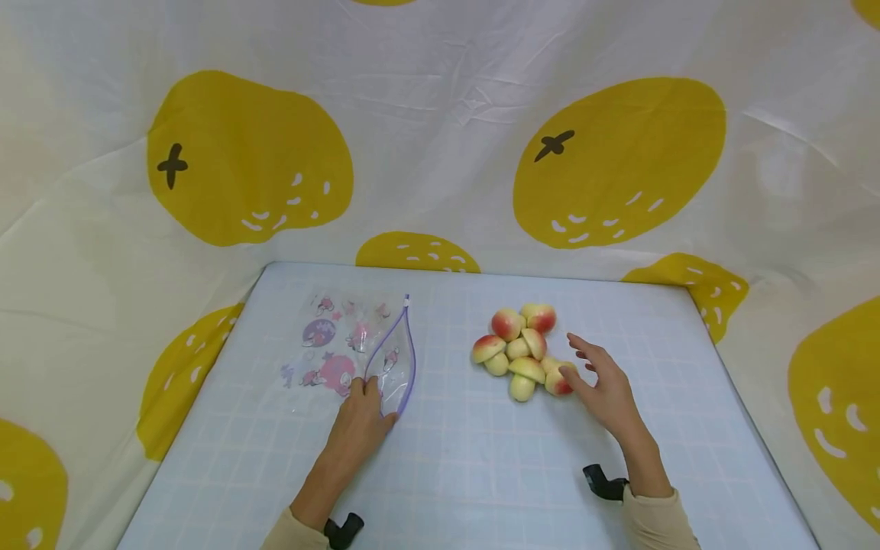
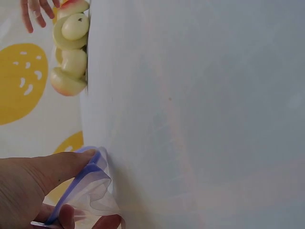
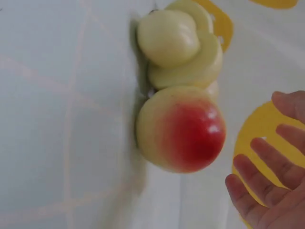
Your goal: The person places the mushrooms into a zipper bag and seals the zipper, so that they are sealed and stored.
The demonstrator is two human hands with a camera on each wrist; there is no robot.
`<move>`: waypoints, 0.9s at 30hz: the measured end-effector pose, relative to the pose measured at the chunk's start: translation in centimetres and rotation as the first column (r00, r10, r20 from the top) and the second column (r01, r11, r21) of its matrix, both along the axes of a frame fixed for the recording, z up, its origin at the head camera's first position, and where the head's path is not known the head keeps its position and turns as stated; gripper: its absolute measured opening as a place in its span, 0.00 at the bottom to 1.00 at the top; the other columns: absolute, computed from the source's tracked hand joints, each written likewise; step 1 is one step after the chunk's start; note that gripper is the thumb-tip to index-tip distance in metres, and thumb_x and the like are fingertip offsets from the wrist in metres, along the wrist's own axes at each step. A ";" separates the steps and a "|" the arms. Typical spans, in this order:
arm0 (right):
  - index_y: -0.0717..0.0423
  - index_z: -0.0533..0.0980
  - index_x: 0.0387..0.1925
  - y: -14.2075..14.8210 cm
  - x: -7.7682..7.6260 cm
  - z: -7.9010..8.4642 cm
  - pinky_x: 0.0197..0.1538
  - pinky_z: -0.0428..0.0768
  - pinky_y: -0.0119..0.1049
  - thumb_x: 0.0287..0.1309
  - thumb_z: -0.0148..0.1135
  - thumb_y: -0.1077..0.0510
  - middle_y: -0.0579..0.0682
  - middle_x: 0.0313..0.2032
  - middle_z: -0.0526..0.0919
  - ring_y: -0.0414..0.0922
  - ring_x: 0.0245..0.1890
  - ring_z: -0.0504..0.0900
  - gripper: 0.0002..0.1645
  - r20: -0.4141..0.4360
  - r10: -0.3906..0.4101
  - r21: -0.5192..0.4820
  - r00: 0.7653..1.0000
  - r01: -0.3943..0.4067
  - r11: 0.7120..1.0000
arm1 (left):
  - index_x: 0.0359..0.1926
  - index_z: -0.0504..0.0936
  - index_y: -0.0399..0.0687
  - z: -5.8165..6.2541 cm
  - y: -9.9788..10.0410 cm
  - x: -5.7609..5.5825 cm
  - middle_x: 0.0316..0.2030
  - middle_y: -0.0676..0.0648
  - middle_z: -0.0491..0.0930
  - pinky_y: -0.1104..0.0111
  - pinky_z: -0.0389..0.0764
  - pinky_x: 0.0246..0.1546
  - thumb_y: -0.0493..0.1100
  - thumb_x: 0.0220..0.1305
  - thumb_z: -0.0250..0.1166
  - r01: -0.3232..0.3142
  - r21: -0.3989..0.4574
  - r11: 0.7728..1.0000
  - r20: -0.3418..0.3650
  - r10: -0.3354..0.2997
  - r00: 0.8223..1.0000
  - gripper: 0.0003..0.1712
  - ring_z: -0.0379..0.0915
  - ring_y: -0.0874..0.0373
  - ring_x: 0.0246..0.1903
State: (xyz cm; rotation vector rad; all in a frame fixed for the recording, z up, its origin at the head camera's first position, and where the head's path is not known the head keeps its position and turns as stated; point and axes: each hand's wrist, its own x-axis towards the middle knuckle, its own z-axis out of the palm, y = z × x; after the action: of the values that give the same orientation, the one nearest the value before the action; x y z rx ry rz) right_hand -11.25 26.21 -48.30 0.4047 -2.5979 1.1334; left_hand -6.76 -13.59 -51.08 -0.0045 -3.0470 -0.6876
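A clear zip bag [image 1: 330,347] with pink and purple cartoon prints lies on the left of the table, its purple zip edge spread apart. My left hand [image 1: 362,420] holds the bag at the near end of that edge; in the left wrist view the thumb and fingers pinch the purple rim [image 2: 76,188]. Several toy mushrooms [image 1: 525,368], pale yellow with red-blushed caps, sit clustered right of the bag. My right hand [image 1: 605,389] hovers at the cluster's right side, fingers spread and holding nothing. In the right wrist view, a red-capped mushroom [image 3: 183,131] is nearest to it.
The table [image 1: 454,473] has a pale blue checked cover. Behind and beside it hangs a white cloth [image 1: 433,153] with large yellow fruit prints. A black wrist-worn piece shows by each wrist.
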 end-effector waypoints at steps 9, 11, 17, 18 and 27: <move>0.59 0.66 0.71 1.3 0.0 -1.9 0.52 0.77 0.58 0.63 0.68 0.59 0.65 0.61 0.73 0.62 0.56 0.75 0.37 0.223 -0.042 -0.119 0.974 0.070 0.990 | 0.59 0.68 0.26 0.1 -0.1 0.0 0.43 0.36 0.67 0.52 0.80 0.44 0.43 0.50 0.81 -0.011 0.012 1.000 0.025 0.011 1.000 0.42 0.73 0.45 0.36; 0.60 0.65 0.71 1.3 0.0 -2.1 0.54 0.76 0.59 0.64 0.68 0.57 0.67 0.62 0.71 0.63 0.57 0.74 0.38 0.284 -0.050 -0.126 0.957 0.089 0.988 | 0.59 0.68 0.27 0.1 -0.1 0.0 0.42 0.36 0.67 0.53 0.80 0.44 0.43 0.50 0.81 -0.012 0.015 1.000 0.027 0.012 1.000 0.42 0.72 0.46 0.36; 0.60 0.63 0.72 1.0 0.1 -2.4 0.56 0.75 0.57 0.62 0.70 0.47 0.66 0.64 0.70 0.63 0.58 0.76 0.44 0.418 -0.105 -0.100 0.902 0.160 0.982 | 0.57 0.69 0.26 0.2 0.0 0.1 0.42 0.36 0.66 0.53 0.81 0.43 0.42 0.50 0.81 -0.013 0.023 1.000 0.018 0.013 1.000 0.41 0.73 0.46 0.34; 0.59 0.63 0.72 0.9 0.1 -2.5 0.56 0.76 0.57 0.62 0.70 0.45 0.65 0.64 0.70 0.63 0.58 0.76 0.44 0.434 -0.115 -0.091 0.894 0.171 0.981 | 0.57 0.69 0.26 0.3 0.0 0.1 0.41 0.36 0.66 0.53 0.81 0.43 0.42 0.50 0.81 -0.012 0.023 1.000 0.017 0.012 1.000 0.41 0.73 0.46 0.34; 0.58 0.66 0.70 0.3 0.2 -3.1 0.53 0.77 0.48 0.61 0.69 0.42 0.66 0.61 0.73 0.61 0.56 0.77 0.43 0.477 -0.160 -0.082 0.864 0.226 0.971 | 0.56 0.70 0.25 0.2 0.1 0.3 0.41 0.36 0.66 0.53 0.81 0.43 0.42 0.49 0.81 -0.005 0.003 1.000 0.004 0.005 1.000 0.41 0.73 0.46 0.35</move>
State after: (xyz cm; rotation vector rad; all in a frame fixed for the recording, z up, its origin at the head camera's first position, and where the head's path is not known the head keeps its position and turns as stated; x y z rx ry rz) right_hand -11.00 26.47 -51.35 -0.1891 -2.8457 1.4712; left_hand -6.50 -13.48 -50.90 0.0045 -3.0493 -0.6924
